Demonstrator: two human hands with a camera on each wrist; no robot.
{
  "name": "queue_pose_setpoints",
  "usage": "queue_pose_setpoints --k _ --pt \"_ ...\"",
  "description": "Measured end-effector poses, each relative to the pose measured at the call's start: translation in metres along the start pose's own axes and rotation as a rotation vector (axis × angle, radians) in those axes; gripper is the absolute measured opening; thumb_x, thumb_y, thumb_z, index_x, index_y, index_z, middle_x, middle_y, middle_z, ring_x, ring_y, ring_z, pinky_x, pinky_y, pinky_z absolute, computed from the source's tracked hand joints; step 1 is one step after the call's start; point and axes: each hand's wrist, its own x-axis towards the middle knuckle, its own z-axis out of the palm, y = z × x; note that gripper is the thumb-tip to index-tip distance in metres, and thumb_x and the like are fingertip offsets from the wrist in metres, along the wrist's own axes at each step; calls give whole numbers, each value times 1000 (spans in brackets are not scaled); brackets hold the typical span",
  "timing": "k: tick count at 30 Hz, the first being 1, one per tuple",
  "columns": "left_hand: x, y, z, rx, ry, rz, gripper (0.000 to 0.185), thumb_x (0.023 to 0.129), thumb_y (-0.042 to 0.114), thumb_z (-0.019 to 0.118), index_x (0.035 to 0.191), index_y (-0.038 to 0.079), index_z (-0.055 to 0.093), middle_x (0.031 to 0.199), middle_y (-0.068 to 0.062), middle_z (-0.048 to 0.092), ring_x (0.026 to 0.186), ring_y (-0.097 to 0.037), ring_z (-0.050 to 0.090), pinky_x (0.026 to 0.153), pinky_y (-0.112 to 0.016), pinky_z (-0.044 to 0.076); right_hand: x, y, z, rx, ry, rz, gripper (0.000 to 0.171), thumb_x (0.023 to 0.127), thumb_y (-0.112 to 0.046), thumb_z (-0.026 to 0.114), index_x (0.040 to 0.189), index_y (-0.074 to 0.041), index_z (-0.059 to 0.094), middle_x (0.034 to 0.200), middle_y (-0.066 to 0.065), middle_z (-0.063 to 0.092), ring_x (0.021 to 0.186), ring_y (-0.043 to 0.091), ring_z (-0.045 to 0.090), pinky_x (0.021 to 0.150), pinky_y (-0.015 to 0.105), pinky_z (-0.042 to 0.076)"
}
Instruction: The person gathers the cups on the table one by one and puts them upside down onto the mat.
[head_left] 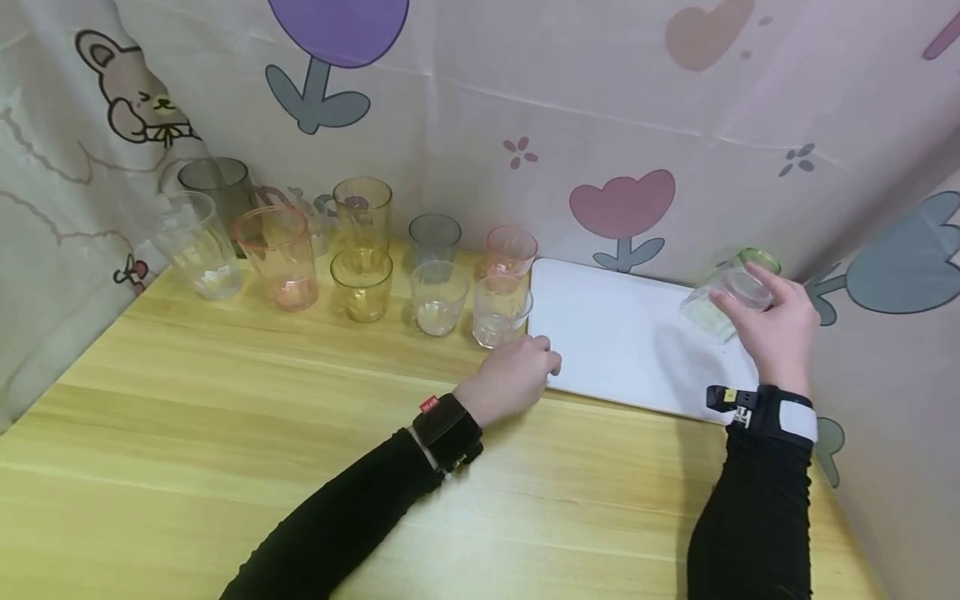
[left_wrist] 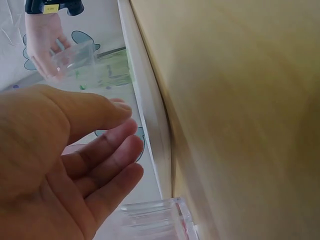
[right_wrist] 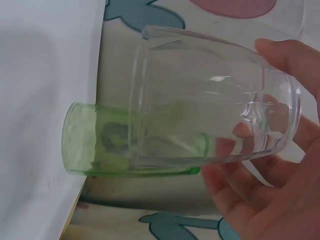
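Observation:
My right hand (head_left: 783, 321) grips a clear plastic cup (right_wrist: 210, 95) around its thick base. The cup is tilted, base up, mouth down, over the right part of a white board (head_left: 622, 333). Behind it a green cup (right_wrist: 82, 140) stands upside down at the board's back right, partly seen through the clear cup. My left hand (head_left: 510, 375) is at the board's left front edge and holds nothing. Its fingers are loosely bent, with the thumb apart from the fingertips in the left wrist view. Close behind that hand stands a faceted clear cup (head_left: 495, 321).
Left of the board, several cups stand in two rows: a small pink cup (head_left: 512, 246), a grey cup (head_left: 435, 237), an amber cup (head_left: 362, 287), a tall pink cup (head_left: 277, 258) and others. A patterned curtain (head_left: 465, 100) hangs behind the wooden table (head_left: 225, 433).

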Motion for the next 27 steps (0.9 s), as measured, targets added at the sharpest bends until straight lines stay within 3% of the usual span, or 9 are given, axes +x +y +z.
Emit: queue_pose_setpoints --k 5,10,27 --pt "1 -1 1 -2 -43 10 28 97 -1 65 113 17 79 110 -1 71 103 -17 67 84 -28 58 4 15 -3 -20 -71 40 78 95 -52 69 160 -19 41 169 16 26 155 39 20 119 67 27" --pt "1 -1 3 -17 -48 43 27 96 -2 67 111 16 80 107 0 72 101 -17 67 86 -28 57 6 24 -2 -5 -106 97 81 95 -53 69 161 -17 39 171 15 19 158 39 12 120 68 24" --pt "0 -2 3 -26 -41 49 29 94 -6 66 108 15 81 107 -1 74 101 -16 68 88 -28 56 12 47 5 -80 -43 146 76 95 -39 71 159 -9 42 165 20 34 153 43 21 121 63 25"
